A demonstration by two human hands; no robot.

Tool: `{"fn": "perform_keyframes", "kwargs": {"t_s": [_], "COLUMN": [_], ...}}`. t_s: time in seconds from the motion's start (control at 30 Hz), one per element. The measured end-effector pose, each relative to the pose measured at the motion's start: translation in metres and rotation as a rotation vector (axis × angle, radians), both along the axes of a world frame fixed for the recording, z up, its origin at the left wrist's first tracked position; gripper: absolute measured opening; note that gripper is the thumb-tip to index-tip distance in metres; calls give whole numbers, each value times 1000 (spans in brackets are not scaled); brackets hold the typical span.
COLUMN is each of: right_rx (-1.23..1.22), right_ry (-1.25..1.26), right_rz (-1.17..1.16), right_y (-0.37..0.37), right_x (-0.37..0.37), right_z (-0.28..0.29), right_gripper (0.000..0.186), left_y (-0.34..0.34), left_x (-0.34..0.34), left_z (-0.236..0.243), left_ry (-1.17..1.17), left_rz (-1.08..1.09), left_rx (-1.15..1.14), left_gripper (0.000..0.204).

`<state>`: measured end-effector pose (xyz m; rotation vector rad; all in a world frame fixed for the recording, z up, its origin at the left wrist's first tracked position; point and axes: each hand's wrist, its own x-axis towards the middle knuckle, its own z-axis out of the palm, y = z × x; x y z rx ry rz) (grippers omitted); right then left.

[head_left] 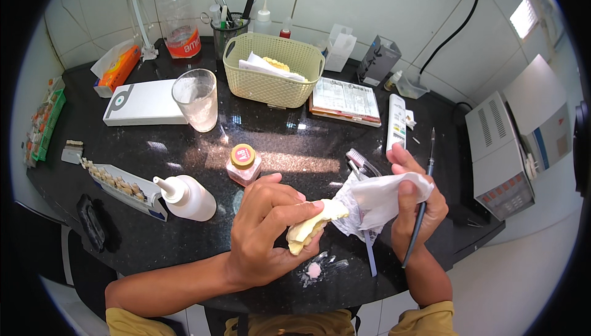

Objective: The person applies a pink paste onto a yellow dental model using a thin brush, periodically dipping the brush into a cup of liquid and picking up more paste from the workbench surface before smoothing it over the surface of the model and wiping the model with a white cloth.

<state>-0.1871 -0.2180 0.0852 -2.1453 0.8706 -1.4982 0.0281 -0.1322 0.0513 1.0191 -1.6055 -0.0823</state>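
My left hand [265, 228] grips a pale yellow plaster dental cast [305, 231], fingers over its top and thumb beneath. White material shows along the cast's upper edge. In my right hand [415, 213] is a white tissue [385, 197], pinched beside the cast. The same hand also holds a slim dark pointed tool [420, 219], slanting upright between the fingers. Crumpled plastic wrap [349, 219] lies under the tissue, with a toothbrush [363, 162] just beyond it. Below the cast, a small pink lump [314, 269] sits among white smears on the black countertop [271, 293].
Left of my hands stand a pink-filled jar [244, 165], a white squeeze bottle [189, 198] and a tray of teeth [120, 185]. Farther back are a cloudy glass [197, 101], a green basket [271, 90] and a flat box [346, 102]. A white machine [502, 154] stands right.
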Motion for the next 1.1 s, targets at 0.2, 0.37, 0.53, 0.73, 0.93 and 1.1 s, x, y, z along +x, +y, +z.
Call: {"fn": "perform_keyframes", "kwargs": {"t_s": [0.2,0.37,0.53,0.73,0.93,1.1], "right_rx": [9,-171,80,272,249,34], "right_ry": [-122,435,22,20,212,593], "right_rz": [-115,119,87,249,420,390], "right_y": [-5,-11,-9,-24,-67,-79], "right_x": [-3,2,-4,72,183,241], "right_z": [5,13,8,84,98,73], "right_gripper": [32,37,63,16,22,23], "left_y": [-1,2,1,1,-2,1], "left_x": [0,1,-3,-3,-5,0], "left_z": [0,1,-1,-9,-9,-15], "left_ry": [0,18,84,115,114,96], "left_rz": [-11,-15,-47,-81,-136,-142], "left_rx": [-45,-15,106,183,178,196], "left_gripper": [49,48,44,38,36,35]}}
